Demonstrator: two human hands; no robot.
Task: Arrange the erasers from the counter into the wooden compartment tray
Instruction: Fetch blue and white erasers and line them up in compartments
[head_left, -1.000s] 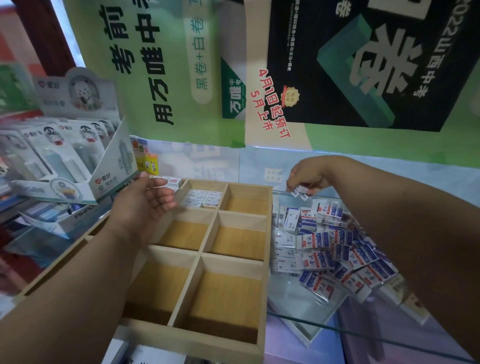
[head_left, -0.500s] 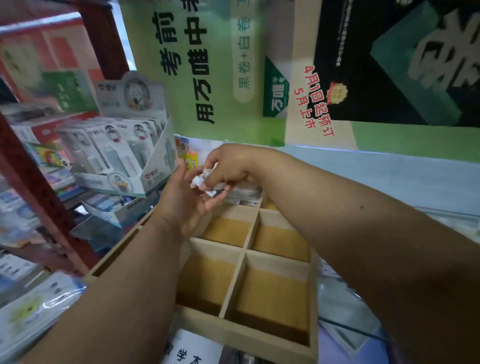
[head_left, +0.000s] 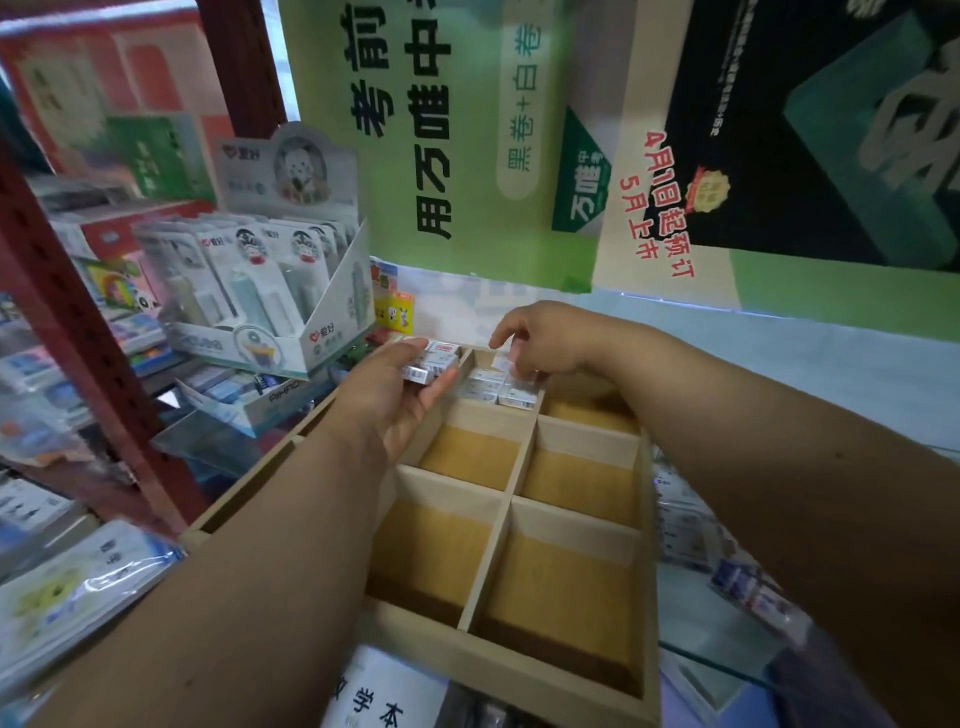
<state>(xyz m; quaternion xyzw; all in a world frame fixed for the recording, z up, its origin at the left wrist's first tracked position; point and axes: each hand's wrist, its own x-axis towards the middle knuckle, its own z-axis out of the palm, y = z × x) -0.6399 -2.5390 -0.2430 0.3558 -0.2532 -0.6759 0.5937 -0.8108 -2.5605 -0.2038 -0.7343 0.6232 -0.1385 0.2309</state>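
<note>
Head view: both hands over the far end of the wooden tray.
The left hand cups a small stack of erasers in a curled grip; the right hand pinches one eraser over the far compartment, where more erasers lie.

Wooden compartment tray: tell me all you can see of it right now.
The wooden compartment tray is pale, light wood, split by thin dividers into two visible columns of open cells. It lies flat on the counter. The far left cell holds erasers; the nearer cells show bare bottoms. The right hand reaches into the far cell; the left hand hangs above the rim.
</note>
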